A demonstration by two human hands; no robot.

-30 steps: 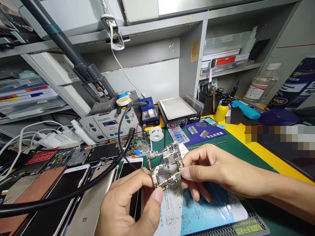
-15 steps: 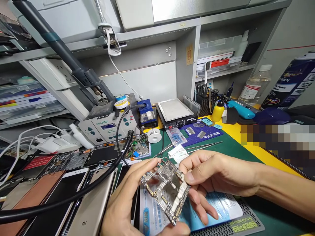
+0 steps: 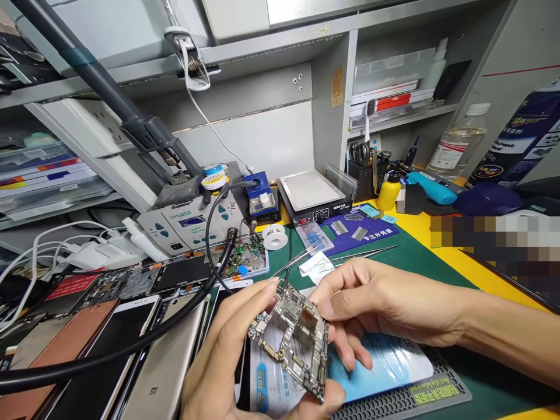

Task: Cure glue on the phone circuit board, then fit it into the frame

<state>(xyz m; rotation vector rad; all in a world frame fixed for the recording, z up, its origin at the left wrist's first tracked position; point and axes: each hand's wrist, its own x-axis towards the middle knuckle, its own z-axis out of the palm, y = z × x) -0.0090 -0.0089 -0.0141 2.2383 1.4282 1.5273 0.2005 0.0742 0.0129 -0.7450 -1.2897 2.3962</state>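
Note:
A phone circuit board (image 3: 289, 308) with large cut-outs and many small chips is held tilted up off the mat. My left hand (image 3: 221, 356) grips it, fingertips at its upper left corner and thumb at its bottom corner. From the other side, my right hand (image 3: 367, 297) pinches the board's upper right edge between thumb and forefinger, its other fingers curled loosely below. Under the board lies a plastic packet (image 3: 280, 385) with blue print, beside a glossy blue sheet (image 3: 385, 364). Just behind my hands are metal tweezers (image 3: 367, 255) and a small white paper (image 3: 315, 268).
Several phones (image 3: 160, 361) lie at the left, crossed by a thick black hose (image 3: 175, 326). Behind stand a hot-air station (image 3: 192, 224), a tray of board scraps (image 3: 247, 256), a solder spool (image 3: 275, 238) and a heating plate (image 3: 312, 189). Bottles (image 3: 459, 140) line the right side.
The board has turned slightly in my hands, and its tilt differs. My right thumb and forefinger have shifted a little left and up along its edge. The camera view has moved slightly.

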